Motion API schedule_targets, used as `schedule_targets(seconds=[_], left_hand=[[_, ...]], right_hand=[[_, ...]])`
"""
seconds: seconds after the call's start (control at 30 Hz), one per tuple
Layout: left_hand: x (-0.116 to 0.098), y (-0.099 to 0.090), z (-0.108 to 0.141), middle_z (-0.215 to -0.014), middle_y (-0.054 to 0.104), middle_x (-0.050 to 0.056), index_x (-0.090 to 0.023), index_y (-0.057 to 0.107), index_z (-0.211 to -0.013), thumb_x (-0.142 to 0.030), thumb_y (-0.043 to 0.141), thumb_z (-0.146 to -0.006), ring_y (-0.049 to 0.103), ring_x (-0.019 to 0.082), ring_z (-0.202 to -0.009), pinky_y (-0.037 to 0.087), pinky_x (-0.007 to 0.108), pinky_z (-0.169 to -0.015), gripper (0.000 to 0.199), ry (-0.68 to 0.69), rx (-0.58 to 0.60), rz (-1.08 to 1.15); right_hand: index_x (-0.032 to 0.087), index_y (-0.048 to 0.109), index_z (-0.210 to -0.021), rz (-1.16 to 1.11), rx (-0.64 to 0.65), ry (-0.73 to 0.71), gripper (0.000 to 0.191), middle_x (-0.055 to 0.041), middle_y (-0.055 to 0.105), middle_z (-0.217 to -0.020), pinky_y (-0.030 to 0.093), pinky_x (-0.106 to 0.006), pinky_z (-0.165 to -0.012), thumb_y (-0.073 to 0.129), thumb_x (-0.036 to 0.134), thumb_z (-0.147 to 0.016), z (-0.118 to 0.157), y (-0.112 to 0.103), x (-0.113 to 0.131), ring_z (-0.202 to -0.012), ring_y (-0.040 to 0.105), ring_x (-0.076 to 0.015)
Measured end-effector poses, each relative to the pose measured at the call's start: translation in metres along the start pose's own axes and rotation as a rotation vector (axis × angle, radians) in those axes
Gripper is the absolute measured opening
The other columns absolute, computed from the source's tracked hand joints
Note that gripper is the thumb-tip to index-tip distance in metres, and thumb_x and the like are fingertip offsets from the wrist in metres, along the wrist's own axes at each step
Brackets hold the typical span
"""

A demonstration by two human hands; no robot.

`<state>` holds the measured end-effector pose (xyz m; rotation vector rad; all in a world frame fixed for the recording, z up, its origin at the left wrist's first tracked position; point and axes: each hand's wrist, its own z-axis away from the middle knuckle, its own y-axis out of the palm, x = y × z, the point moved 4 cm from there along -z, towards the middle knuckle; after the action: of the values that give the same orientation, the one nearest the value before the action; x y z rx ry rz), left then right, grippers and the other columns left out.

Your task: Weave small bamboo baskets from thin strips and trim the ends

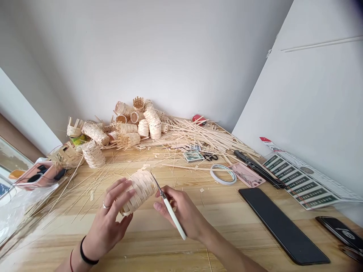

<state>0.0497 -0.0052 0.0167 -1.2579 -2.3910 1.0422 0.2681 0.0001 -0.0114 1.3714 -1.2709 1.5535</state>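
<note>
A small woven basket point(141, 190) of pale wood strips lies tilted above the table, its upper end turned toward the right. My left hand point(113, 211) is wrapped round its lower left side, a ring on one finger. In my right hand point(181, 211) is a tool with a white handle point(173, 219) and a thin metal tip, and the fingers are closed round it. The metal tip touches or nearly touches the basket's upper right edge. Part of the basket is hidden behind my left fingers.
Behind lie a pile of woven baskets point(127, 128) and loose strips point(210, 136). To the right are a tape roll point(224, 182), a pink card point(246, 175), a black stapler-like tool point(259, 169), a black phone point(283, 226) and blade packs point(303, 181). A pink container point(36, 180) stands left.
</note>
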Motion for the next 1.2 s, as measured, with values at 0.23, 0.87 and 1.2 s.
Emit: schedule_targets(seconds=[0.23,0.87,1.2], left_hand=[[0.0,-0.001,-0.001,-0.14,0.056,0.016,-0.018,0.053,-0.139,0.01,0.056,-0.09,0.046,0.034,-0.144,0.052,0.051,-0.111,0.057,0.082,0.034,-0.039],[-0.006,0.002,-0.001,-0.139,0.053,0.017,-0.014,0.058,-0.131,0.01,0.057,-0.09,0.047,0.035,-0.139,0.05,0.05,-0.108,0.047,0.119,0.045,-0.062],[-0.005,0.004,0.002,-0.141,0.052,0.016,-0.016,0.057,-0.134,0.008,0.055,-0.088,0.046,0.035,-0.138,0.048,0.048,-0.107,0.052,0.075,0.108,-0.042]], right_hand=[[0.019,0.06,-0.098,-0.008,0.032,0.028,0.027,0.0056,0.051,-0.07,0.036,-0.025,-0.059,0.07,0.044,-0.093,-0.001,0.0,-0.001,-0.062,0.041,-0.0117],[0.019,0.063,-0.097,0.09,-0.048,0.017,0.029,0.0058,0.049,-0.066,0.033,-0.024,-0.056,0.072,0.046,-0.092,-0.003,-0.002,-0.005,-0.059,0.04,-0.0123],[0.017,0.064,-0.087,0.14,-0.063,-0.006,0.03,0.006,0.049,-0.062,0.029,-0.024,-0.053,0.074,0.045,-0.091,-0.005,-0.001,-0.01,-0.057,0.038,-0.0113]])
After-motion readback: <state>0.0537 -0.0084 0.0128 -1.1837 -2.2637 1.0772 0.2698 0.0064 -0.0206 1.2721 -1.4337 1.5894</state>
